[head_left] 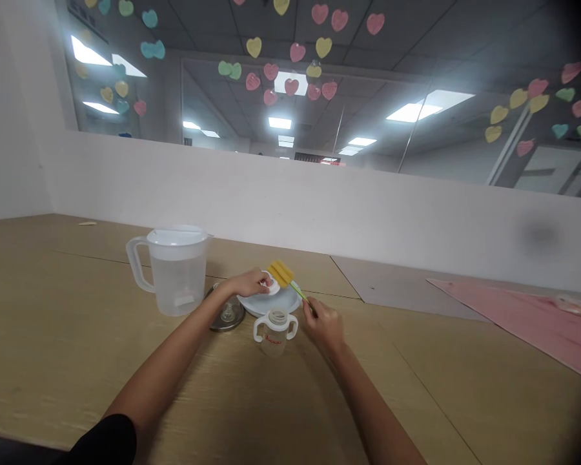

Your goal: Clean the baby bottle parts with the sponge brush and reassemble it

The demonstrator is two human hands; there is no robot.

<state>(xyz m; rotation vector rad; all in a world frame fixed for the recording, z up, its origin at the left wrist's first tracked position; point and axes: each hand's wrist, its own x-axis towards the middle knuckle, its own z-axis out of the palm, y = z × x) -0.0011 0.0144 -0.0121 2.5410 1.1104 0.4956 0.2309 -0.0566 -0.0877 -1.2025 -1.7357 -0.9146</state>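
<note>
My right hand (325, 326) is closed on the thin green handle of a sponge brush (281, 274) with a yellow sponge head. In my left hand (250, 283) is a small white ring-shaped bottle part (272, 288), pinched by the fingers close to the sponge. Both are over a white bowl (285, 302). Nearer to me stands an uncapped clear baby bottle (274, 339) with two white side handles and red print. Under my left forearm a round metal dish (233, 318) is partly hidden, with a small clear piece, perhaps a bottle nipple, on it.
A large translucent pitcher (180, 278) with a white lid stands to the left. On the right lies a pink cloth (518, 316) with a crumpled pale item on it. A low white wall (290, 206) with glass above closes off the table's back.
</note>
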